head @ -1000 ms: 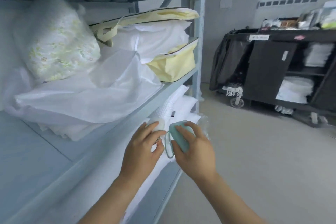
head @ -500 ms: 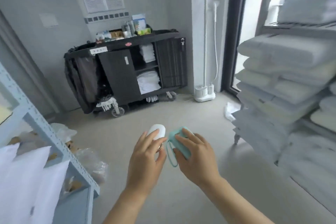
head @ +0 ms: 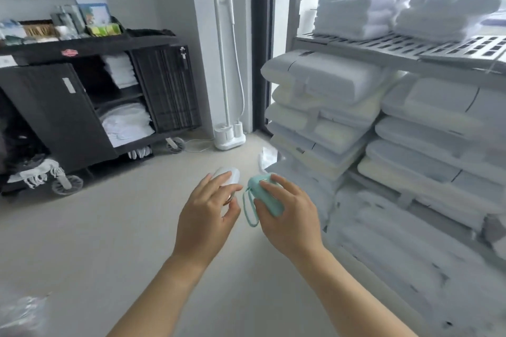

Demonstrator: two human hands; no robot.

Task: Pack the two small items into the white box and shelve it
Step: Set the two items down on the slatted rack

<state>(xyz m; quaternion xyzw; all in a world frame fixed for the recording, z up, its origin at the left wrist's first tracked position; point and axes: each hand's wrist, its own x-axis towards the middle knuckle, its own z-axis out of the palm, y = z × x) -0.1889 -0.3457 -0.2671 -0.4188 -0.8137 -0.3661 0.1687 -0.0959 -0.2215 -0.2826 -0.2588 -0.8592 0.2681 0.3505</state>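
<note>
here, in a linen storeroom, a person's left hand [head: 206, 213] grips a small white oval item [head: 228, 176], fingers [head: 216, 185] curled over it, while the right hand [head: 289, 217] holds a small mint-green case [head: 267, 201], fingers clamped on its top and side. a matching green loop strap [head: 249, 212] hangs from the case between the two hands, which sit just beside each other above the pale floor [head: 95, 241]. the white box cannot be seen in this view. to the right, a grey shelf rack [head: 397, 49] carries folded white towels [head: 361, 12] on top and stacked wrapped pillows [head: 323, 107] below. at left stands a black housekeeping cart [head: 54, 107] holding white linens, with a white upright steamer [head: 228, 137] against the wall between cart and rack.
</note>
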